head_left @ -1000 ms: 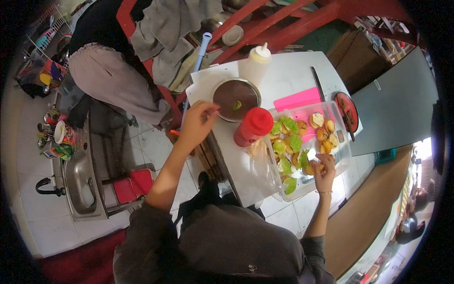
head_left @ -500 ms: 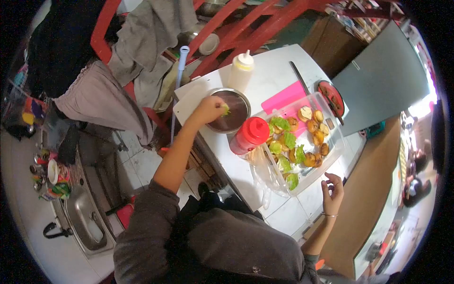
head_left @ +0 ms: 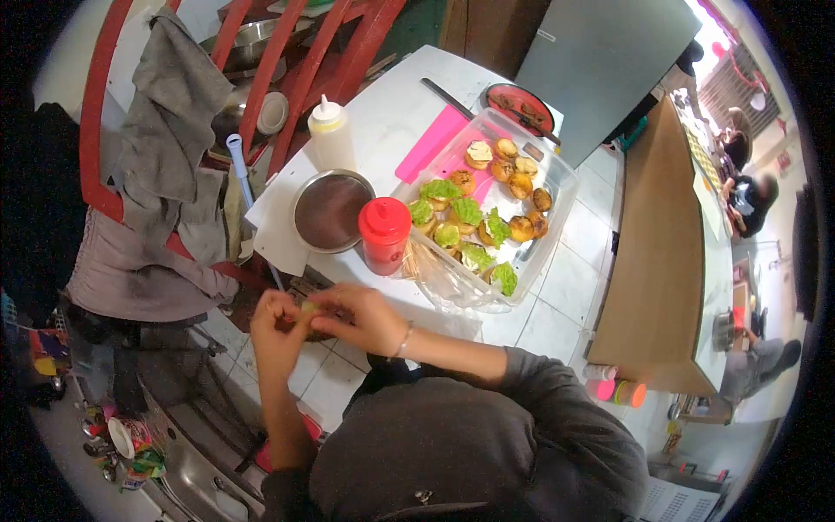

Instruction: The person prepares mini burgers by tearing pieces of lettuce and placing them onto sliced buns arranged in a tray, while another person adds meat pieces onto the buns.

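My left hand (head_left: 277, 335) and my right hand (head_left: 364, 320) meet in front of the table's near edge, fingers closed in a pinch. Between their fingertips shows a small piece of lettuce (head_left: 309, 306), mostly covered. Just beyond them stand a steel bowl (head_left: 335, 209), dark inside, and a red squeeze bottle (head_left: 384, 239). A clear plastic container (head_left: 557, 204) to the right holds several small browned buns; some carry green lettuce (head_left: 441, 189), and one has a white topping (head_left: 478, 153).
A white squeeze bottle (head_left: 331, 139) stands behind the bowl. Past the container are a pink sheet (head_left: 432, 143), a dark knife (head_left: 446, 97) and a red plate (head_left: 520, 106) with dark food. A metal sink (head_left: 204, 483) lies low left. People are at the far right counter.
My left hand has come from over the bowl with the lettuce toward my body. My right hand has left the container's side and joined it at the lettuce. The view has turned.
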Tool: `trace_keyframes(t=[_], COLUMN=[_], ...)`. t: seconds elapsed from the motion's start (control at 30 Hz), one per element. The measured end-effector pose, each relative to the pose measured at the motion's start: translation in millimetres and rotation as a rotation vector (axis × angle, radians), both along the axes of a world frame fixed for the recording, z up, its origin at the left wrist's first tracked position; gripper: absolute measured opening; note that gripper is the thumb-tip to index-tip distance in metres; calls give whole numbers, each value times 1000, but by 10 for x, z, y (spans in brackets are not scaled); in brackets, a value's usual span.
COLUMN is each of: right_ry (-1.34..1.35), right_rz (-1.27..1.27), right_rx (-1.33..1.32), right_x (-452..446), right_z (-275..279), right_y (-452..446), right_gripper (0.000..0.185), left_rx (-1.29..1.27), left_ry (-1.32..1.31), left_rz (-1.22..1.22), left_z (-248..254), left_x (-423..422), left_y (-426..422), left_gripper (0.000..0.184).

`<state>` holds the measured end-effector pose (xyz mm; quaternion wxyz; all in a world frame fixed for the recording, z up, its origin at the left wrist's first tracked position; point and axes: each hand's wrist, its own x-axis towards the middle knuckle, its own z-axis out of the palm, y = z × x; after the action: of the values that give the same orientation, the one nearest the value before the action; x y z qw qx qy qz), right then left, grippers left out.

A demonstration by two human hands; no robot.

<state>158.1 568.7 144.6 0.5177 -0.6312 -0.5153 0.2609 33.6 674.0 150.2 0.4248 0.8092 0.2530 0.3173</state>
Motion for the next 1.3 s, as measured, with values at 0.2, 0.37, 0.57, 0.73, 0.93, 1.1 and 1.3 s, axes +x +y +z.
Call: trace_keyframes(t=[0.2, 0.37, 0.57, 0.73, 0.93, 1.1, 1.3], right_ry=[372, 658, 644, 372, 214, 139, -145], right_rz=[241, 129, -42, -67, -56, 170, 194], right_rx=[-107, -220, -5, -38, 48, -45, -129], right_x=[-79, -106, -161, -73, -74, -15, 40], right_z=[-227, -503, -463, -466, -336, -233, -619], right_y=[19, -20, -145, -178, -90, -84, 72], right_gripper=[18, 19, 26, 28, 27, 23, 24], left_rx=[-503, -753, -768, -748, -757, -957, -1051], left_ry=[-58, -180, -92, -23, -88, -199, -195], left_rz=[-38, -6, -32, -103, -56, 5, 280], left_z=[-317, -464, -394, -482, -534, -629, -680], left_x=[-447, -513, -207, -204, -291, -481, -596], left_y=[-213, -229, -276, -227, -219, -212, -93], left_gripper=[20, 20, 22, 24, 16, 12, 16])
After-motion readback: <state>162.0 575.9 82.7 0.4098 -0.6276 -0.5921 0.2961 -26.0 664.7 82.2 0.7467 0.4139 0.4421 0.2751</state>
